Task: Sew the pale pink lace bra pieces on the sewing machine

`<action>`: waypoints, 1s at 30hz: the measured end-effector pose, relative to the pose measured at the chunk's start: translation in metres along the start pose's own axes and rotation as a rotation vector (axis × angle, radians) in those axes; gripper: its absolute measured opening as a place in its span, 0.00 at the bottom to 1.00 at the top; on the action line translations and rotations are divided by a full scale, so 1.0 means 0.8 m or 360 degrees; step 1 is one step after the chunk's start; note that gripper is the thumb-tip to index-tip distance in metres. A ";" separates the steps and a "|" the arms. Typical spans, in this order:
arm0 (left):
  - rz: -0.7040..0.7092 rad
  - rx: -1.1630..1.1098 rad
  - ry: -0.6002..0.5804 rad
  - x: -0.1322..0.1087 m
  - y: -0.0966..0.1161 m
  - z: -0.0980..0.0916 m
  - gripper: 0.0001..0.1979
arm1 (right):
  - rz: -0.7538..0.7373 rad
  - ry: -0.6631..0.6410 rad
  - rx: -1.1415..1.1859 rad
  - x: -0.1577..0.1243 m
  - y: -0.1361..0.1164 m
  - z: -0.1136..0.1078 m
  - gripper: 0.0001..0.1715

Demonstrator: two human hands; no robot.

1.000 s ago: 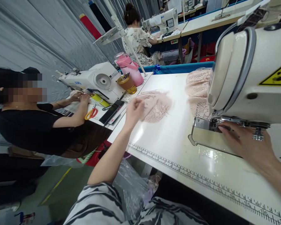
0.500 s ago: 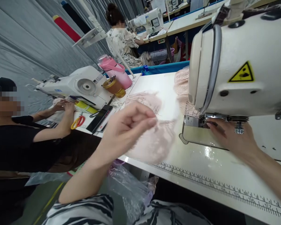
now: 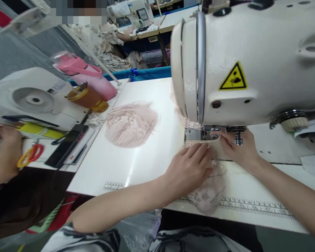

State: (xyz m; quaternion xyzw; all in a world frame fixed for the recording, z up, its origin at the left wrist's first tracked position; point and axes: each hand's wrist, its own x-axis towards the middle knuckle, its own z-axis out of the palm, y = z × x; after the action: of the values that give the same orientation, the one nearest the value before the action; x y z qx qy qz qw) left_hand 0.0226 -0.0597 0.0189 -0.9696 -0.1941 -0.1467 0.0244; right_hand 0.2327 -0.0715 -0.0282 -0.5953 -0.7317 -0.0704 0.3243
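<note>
Clock bearings taken from the needle plate, twelve pointing away from the wearer. One lace piece, pale pink, lay at six o'clock, its lower end spread over the ruler scale at the near edge of the counter. One left hand, at seven: fingers bent and closed on the lace's upper part, apparently to keep it flat and steady at the plate. One right hand, at four, under the head of the sewing machine: fingertips at the plate, likely to guide from the far side; whether they gripped cloth could not be told. One second lace piece, at nine, laid flat apart, probably to stay within reach. Further off, between nine and ten: one cup; at ten, one pink bottle. Changed from half a second earlier: the left hand had brought the lace from mid-air to the plate; the view had swung rightward; the right hand remained by the plate.
</note>
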 end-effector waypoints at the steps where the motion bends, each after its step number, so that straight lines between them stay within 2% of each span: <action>1: 0.0028 0.0024 -0.0012 -0.001 0.001 0.004 0.19 | -0.0038 0.0044 0.0025 0.000 -0.004 -0.001 0.17; 3: 0.0060 0.0064 -0.0041 -0.002 -0.005 0.011 0.21 | -0.0084 0.0070 0.0022 -0.002 -0.011 -0.003 0.16; 5: 0.0062 0.0074 -0.0084 -0.001 -0.017 0.017 0.22 | -0.0078 -0.0017 -0.0014 -0.003 -0.016 -0.004 0.16; 8: 0.0033 0.0043 -0.0115 0.000 -0.033 0.021 0.24 | 0.0023 -0.0146 0.0004 -0.001 -0.021 -0.006 0.16; 10: 0.0028 0.0027 -0.0084 -0.001 -0.039 0.022 0.25 | 0.0104 -0.0149 0.0086 0.001 -0.023 -0.007 0.17; 13: 0.0022 0.0000 -0.0051 -0.002 -0.041 0.023 0.24 | 0.0163 -0.0135 0.0212 0.004 -0.025 -0.007 0.16; 20: 0.0002 -0.0059 -0.0047 0.000 -0.049 0.028 0.25 | 0.0132 -0.0253 0.0401 0.002 -0.016 0.000 0.17; 25: -0.0017 -0.0076 -0.0041 0.001 -0.050 0.028 0.24 | 0.0104 -0.0275 0.0373 0.003 -0.017 0.000 0.16; 30: -0.0002 -0.0050 -0.0024 0.000 -0.048 0.027 0.24 | 0.0091 -0.0140 0.0187 0.007 -0.025 -0.007 0.15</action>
State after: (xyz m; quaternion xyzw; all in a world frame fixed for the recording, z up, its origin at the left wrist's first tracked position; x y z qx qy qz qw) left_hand 0.0133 -0.0219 -0.0021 -0.9709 -0.1925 -0.1425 0.0076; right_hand 0.2159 -0.0755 -0.0154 -0.5985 -0.7308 0.0083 0.3282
